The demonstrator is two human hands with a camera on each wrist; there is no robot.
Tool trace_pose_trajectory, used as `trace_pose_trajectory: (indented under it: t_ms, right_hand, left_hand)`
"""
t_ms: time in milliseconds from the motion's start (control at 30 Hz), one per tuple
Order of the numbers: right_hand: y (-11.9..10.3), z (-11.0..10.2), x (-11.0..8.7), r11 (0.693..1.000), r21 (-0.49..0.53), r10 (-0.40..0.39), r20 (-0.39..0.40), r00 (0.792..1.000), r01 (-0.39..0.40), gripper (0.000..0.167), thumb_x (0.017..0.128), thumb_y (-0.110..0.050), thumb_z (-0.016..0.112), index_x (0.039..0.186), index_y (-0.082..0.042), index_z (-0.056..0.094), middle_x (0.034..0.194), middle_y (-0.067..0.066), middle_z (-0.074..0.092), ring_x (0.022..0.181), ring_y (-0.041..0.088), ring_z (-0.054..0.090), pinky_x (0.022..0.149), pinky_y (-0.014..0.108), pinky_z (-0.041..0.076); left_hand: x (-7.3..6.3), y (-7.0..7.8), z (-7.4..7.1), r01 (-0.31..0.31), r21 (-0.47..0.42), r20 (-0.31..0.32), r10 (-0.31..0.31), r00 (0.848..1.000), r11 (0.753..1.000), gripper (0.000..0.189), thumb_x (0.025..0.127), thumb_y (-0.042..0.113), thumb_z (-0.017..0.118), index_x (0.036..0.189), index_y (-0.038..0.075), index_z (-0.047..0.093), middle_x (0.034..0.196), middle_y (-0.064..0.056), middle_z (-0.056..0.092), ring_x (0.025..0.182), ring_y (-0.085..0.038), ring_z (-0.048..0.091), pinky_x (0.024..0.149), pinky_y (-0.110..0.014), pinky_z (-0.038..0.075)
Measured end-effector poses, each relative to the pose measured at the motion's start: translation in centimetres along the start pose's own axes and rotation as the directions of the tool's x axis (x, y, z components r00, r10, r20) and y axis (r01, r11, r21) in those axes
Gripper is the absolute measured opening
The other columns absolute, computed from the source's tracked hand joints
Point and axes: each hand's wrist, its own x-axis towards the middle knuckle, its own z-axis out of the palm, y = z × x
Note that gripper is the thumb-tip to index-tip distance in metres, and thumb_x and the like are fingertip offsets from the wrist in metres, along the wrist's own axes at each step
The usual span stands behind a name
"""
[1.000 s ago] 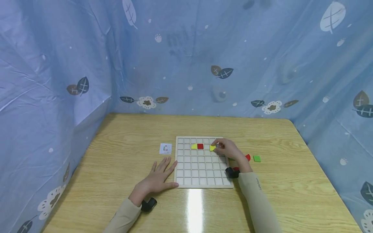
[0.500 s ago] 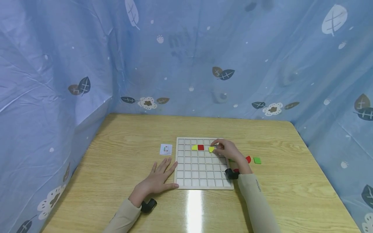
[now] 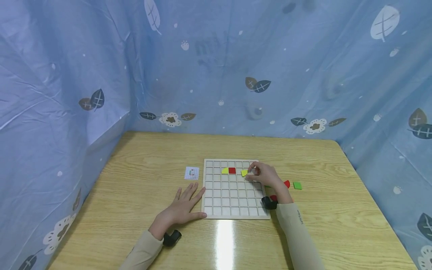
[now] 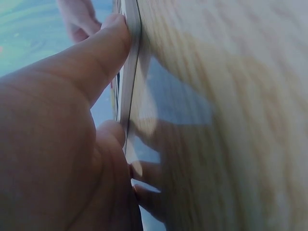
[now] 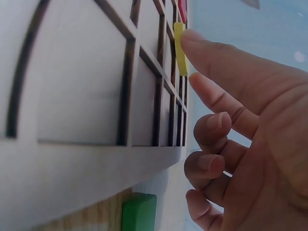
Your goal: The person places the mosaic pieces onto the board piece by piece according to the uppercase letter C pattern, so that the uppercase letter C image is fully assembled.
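A white grid board (image 3: pixel 226 217) with a wooden frame lies on the table. Along its left edge rests my left hand (image 3: pixel 182 207), fingers spread; in the left wrist view, the thumb and a fingertip touch the frame's side. My right hand (image 3: pixel 264 174) is over the board's upper right, pinching the edge of a yellow tile (image 3: pixel 244 173) between thumb and index finger. That tile (image 5: pixel 180 50) sits slightly askew over the grid in the right wrist view, its other fingers loosely curled. Left of it, a yellow quarter-round tile (image 3: pixel 225 171) and a red square tile (image 3: pixel 232 170) lie side by side in cells.
A small printed grid card (image 3: pixel 191 173) lies left of the board. Right of it are a green square tile (image 3: pixel 297 185) and a red rounded tile (image 3: pixel 287 183); other pieces are partly hidden by the right wrist. Blue patterned cloth (image 3: pixel 219 75) hangs behind the table.
The yellow tile has shifted slightly left and turned in my right hand, whose fingertips have moved a little right towards the tile's edge. My left hand has stayed in place.
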Motion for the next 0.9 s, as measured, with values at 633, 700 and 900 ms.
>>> trace_pose_trajectory:
  t_ms: [633, 700, 900]
  right_hand:
    - [-1.0, 0.2, 1.0, 0.993, -0.094, -0.077, -0.004, 0.997, 0.077, 0.022, 0.082, -0.027, 0.071, 0.098, -0.013, 0.065, 0.063, -0.001, 0.049, 0.054, 0.015, 0.037, 0.064, 0.032, 0.023]
    - [-1.0, 0.3, 1.3, 0.991, -0.101, -0.094, -0.007, 0.996, 0.093, 0.019, 0.083, -0.025, 0.07, 0.098, -0.013, 0.066, 0.063, -0.001, 0.049, 0.055, 0.015, 0.037, 0.063, 0.031, 0.023]
    - [-1.2, 0.6, 1.7, 0.986, -0.109, -0.126, -0.01, 0.992, 0.124, 0.013, 0.085, -0.021, 0.068, 0.095, -0.013, 0.067, 0.063, -0.002, 0.049, 0.055, 0.014, 0.037, 0.065, 0.033, 0.023]
  left_hand:
    - [0.0, -0.3, 0.2, -0.004, 0.012, -0.004, 0.004, 1.0, 1.0, 0.085, 0.085, 0.063, 0.048, 0.15, 0.022, 0.012, 0.156, -0.01, 0.003, 0.143, -0.029, -0.003, 0.111, -0.057, -0.004]
    - [0.0, -0.3, 0.2, -0.009, 0.008, -0.006, 0.009, 1.0, 1.0, 0.084, 0.085, 0.062, 0.049, 0.15, 0.021, 0.013, 0.156, -0.011, 0.004, 0.143, -0.03, -0.002, 0.111, -0.057, -0.004]
    - [0.2, -0.8, 0.8, -0.025, -0.034, -0.019, 0.024, 1.0, 0.999, 0.085, 0.085, 0.061, 0.051, 0.15, 0.02, 0.015, 0.156, -0.012, 0.003, 0.143, -0.031, -0.002, 0.11, -0.058, -0.005]
